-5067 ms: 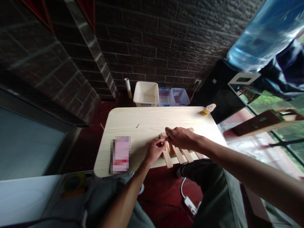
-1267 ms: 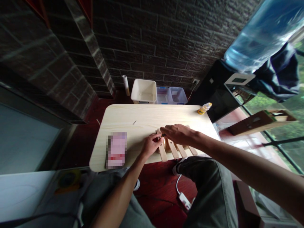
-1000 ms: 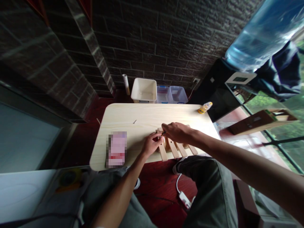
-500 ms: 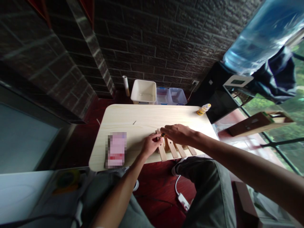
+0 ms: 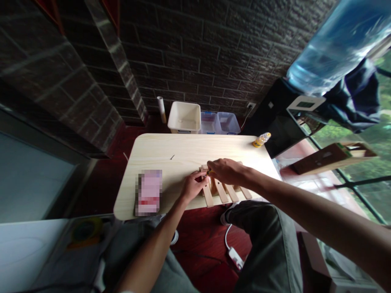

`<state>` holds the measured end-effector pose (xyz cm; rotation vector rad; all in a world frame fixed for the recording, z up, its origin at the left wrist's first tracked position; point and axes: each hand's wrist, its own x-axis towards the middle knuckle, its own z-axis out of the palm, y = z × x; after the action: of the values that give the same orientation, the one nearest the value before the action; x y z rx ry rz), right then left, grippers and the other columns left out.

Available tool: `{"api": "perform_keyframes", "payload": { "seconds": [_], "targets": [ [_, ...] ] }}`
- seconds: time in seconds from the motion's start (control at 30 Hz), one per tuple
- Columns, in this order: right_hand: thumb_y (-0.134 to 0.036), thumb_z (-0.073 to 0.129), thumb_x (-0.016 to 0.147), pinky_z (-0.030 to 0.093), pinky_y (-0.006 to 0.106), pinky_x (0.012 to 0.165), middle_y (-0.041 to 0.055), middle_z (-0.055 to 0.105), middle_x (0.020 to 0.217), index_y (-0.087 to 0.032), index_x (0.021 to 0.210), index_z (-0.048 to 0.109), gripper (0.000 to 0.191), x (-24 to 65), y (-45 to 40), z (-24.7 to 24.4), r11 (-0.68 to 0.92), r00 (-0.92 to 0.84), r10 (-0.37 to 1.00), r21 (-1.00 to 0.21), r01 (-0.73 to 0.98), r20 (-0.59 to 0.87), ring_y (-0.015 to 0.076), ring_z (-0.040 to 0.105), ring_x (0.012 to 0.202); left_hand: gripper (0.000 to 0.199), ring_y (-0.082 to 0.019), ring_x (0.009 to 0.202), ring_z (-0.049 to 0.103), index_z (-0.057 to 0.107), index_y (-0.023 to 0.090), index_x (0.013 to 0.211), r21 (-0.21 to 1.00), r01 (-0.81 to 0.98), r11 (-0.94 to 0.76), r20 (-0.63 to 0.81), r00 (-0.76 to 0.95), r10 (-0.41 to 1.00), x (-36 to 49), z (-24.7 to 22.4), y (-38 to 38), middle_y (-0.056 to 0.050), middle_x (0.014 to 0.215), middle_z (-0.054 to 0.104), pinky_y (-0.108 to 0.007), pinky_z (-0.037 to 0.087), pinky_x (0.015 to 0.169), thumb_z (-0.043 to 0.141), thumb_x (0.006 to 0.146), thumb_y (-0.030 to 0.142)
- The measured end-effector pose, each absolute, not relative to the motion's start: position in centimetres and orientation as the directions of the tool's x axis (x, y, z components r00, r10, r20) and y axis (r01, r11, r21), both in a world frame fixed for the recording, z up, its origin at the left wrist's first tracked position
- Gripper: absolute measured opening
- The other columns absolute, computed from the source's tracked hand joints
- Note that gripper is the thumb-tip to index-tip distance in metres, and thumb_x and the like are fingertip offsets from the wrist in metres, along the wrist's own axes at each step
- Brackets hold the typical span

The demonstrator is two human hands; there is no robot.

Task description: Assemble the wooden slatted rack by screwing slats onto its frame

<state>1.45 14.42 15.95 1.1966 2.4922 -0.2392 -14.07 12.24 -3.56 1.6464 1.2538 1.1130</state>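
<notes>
A wooden piece with several pale slats (image 5: 221, 192) lies at the front edge of the table, with dark holes in some slats. My right hand (image 5: 224, 170) is closed over its left end, around a small yellow-and-black tool (image 5: 209, 172), most of which the fingers hide. Against the leftmost slat, my left hand (image 5: 194, 185) has its fingertips pinched together close to the tool's tip. What those fingertips hold is too small to make out. A thin dark piece, perhaps a screw (image 5: 172, 157), lies farther back on the tabletop.
On the pale wooden table (image 5: 183, 144), a blurred pink object (image 5: 149, 193) lies at left and a clear-and-yellow bottle (image 5: 262, 140) stands at back right. Beyond the back edge are a cream bin (image 5: 184, 118) and clear plastic boxes (image 5: 218, 123). A white power strip (image 5: 236, 258) is on the floor.
My right hand has turned slightly on the tool, and more of its yellow part shows. My left hand stays nearly in place.
</notes>
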Motion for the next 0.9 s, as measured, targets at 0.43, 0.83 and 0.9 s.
{"api": "perform_keyframes", "payload": {
  "seconds": [0.43, 0.83, 0.9],
  "targets": [
    [-0.019, 0.041, 0.103, 0.034, 0.025, 0.057, 0.0079, 0.07, 0.097, -0.016, 0.116, 0.058, 0.022, 1.2, 13.4, 17.1, 0.683, -0.637, 0.676, -0.01, 0.73, -0.371, 0.0152, 0.063, 0.074, 0.024, -0.013, 0.073, 0.061, 0.078, 0.017, 0.1, 0.937, 0.28, -0.208, 0.171, 0.153, 0.973, -14.0, -3.0, 12.2, -0.004, 0.086, 0.071, -0.022, 0.047, 0.069, 0.066, 0.083, 0.029],
    [-0.036, 0.043, 0.104, 0.041, 0.025, 0.055, 0.0144, 0.07, 0.091, -0.014, 0.118, 0.05, 0.027, 0.4, 12.7, 17.2, 0.513, -0.468, 0.791, 0.009, 0.859, -0.395, 0.0223, 0.07, 0.077, 0.024, -0.011, 0.068, 0.059, 0.077, 0.016, 0.098, 0.941, 0.293, -0.17, 0.135, 0.134, 0.982, -13.9, -3.0, 12.1, -0.002, 0.078, 0.069, -0.02, 0.045, 0.062, 0.065, 0.081, 0.027],
    [-0.035, 0.045, 0.103, 0.042, 0.025, 0.058, 0.0141, 0.071, 0.096, -0.015, 0.12, 0.05, 0.026, 0.6, 12.9, 17.2, 0.545, -0.501, 0.769, -0.003, 0.838, -0.397, 0.0223, 0.07, 0.08, 0.023, -0.011, 0.068, 0.059, 0.077, 0.016, 0.098, 0.938, 0.293, -0.185, 0.149, 0.142, 0.979, -13.9, -2.9, 12.1, -0.002, 0.08, 0.07, -0.02, 0.046, 0.063, 0.064, 0.082, 0.027]
  ]
}}
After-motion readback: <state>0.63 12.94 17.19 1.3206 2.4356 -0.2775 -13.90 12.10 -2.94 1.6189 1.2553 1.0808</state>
